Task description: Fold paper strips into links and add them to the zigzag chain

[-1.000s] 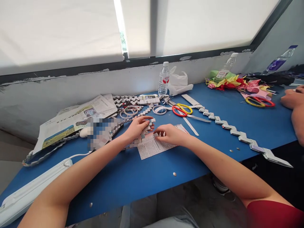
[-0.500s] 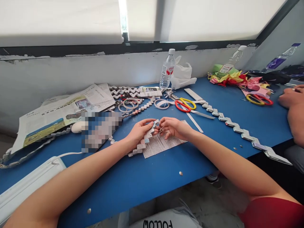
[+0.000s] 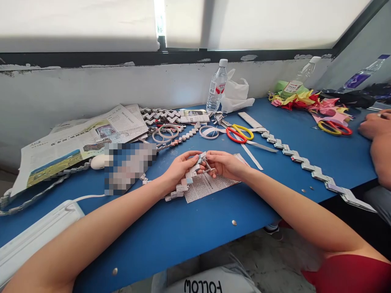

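My left hand (image 3: pixel 183 165) is closed around a zigzag chain of folded newspaper (image 3: pixel 182 187), whose lower end hangs down to the blue table (image 3: pixel 189 232). My right hand (image 3: pixel 227 164) meets it at the chain's upper end, fingers pinched on a thin folded paper strip (image 3: pixel 208 167) that sticks out there. Whether the strip is slotted into the chain cannot be made out. Beneath both hands lies a printed sheet of paper (image 3: pixel 204 189), partly covered by them.
Behind my hands are scissors (image 3: pixel 240 133), tape rolls (image 3: pixel 166 133) and a water bottle (image 3: pixel 216 87). Newspapers (image 3: pixel 82 142) and a white power strip (image 3: pixel 39 240) lie left. A long paper chain (image 3: pixel 308 166) runs along the right. Another person's hand (image 3: pixel 375 126) rests at the far right.
My right hand has closed in on the chain's upper end, its fingers now pinched together there. The thin strip shows more clearly below the fingers. My left hand keeps its hold.
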`<action>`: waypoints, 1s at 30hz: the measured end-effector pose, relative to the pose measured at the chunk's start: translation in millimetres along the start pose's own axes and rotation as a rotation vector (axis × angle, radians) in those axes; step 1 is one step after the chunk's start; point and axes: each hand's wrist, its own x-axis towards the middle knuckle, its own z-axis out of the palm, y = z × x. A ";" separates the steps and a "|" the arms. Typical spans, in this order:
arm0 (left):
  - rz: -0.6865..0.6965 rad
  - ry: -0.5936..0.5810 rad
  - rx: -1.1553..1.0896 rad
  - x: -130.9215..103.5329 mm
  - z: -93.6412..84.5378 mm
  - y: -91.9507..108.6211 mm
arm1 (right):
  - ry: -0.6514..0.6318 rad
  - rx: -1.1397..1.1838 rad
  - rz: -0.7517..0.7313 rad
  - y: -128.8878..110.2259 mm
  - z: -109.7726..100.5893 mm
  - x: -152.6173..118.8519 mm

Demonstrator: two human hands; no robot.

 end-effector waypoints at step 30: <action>0.011 -0.050 0.062 -3.4 1.3 -0.6 | -0.172 -0.033 -0.090 11.6 -9.7 6.1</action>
